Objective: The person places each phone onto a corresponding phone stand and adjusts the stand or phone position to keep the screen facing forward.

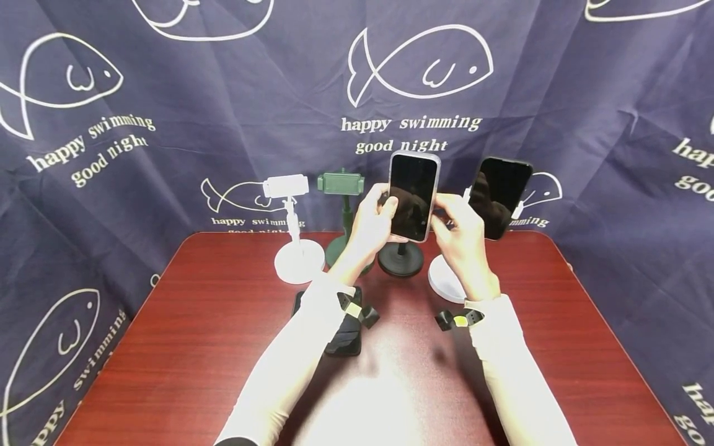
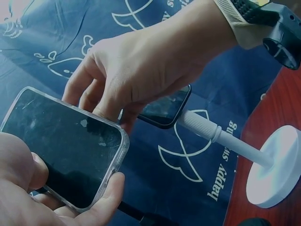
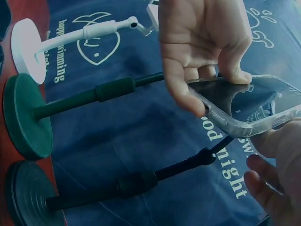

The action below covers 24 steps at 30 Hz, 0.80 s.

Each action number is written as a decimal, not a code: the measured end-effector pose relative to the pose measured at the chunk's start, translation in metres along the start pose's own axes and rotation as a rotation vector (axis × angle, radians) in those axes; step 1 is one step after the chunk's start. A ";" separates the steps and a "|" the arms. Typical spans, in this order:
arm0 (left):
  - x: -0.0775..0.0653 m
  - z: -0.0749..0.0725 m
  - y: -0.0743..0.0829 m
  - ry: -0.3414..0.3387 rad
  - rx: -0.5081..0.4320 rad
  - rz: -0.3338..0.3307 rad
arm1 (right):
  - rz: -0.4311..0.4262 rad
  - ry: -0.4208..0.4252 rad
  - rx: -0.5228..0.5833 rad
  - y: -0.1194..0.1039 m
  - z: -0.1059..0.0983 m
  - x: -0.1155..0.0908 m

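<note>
A smartphone [image 1: 413, 197] in a clear case stands upright, dark screen toward me, over the black phone stand [image 1: 401, 260]. My left hand [image 1: 372, 222] grips its left side and lower corner, the thumb lying on the screen. On the opposite long edge, my right hand [image 1: 465, 241] pinches the phone, its bent fingers reaching partly behind. Seen from the right wrist, the black stand's arm [image 3: 183, 167] runs up toward the phone's back. The stand's clamp is hidden behind the phone.
Right of the hands, a second phone [image 1: 500, 195] sits on a white stand [image 1: 443, 282]. To the left are a green stand [image 1: 341, 184] and another white stand [image 1: 299, 261], both with bare clamps. Under my left forearm, a dark phone [image 1: 348, 337] lies on the red table [image 1: 184, 347].
</note>
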<state>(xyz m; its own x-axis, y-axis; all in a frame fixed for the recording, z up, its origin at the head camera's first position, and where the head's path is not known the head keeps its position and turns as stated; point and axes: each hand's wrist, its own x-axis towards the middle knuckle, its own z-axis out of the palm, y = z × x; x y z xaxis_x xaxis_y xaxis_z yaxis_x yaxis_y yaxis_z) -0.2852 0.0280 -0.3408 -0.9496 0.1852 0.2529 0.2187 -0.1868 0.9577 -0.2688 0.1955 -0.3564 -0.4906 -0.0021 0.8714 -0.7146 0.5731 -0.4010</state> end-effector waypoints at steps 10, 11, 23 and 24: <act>0.001 0.000 0.003 0.010 0.020 -0.011 | -0.137 -0.041 -0.056 0.008 0.001 -0.001; 0.001 0.001 0.003 0.015 0.022 -0.010 | -0.155 -0.057 -0.073 0.009 0.000 -0.001; -0.006 0.006 0.004 0.060 0.067 0.004 | -0.254 -0.050 -0.165 0.014 -0.003 -0.009; -0.006 0.006 0.004 0.062 0.070 0.005 | -0.255 -0.040 -0.160 0.014 -0.003 -0.010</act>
<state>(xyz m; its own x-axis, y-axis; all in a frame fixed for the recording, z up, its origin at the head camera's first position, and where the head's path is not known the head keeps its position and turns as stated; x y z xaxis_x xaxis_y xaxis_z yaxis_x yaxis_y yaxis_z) -0.2774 0.0318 -0.3379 -0.9601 0.1237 0.2508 0.2365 -0.1193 0.9643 -0.2727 0.2063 -0.3699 -0.3272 -0.1932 0.9250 -0.7313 0.6717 -0.1185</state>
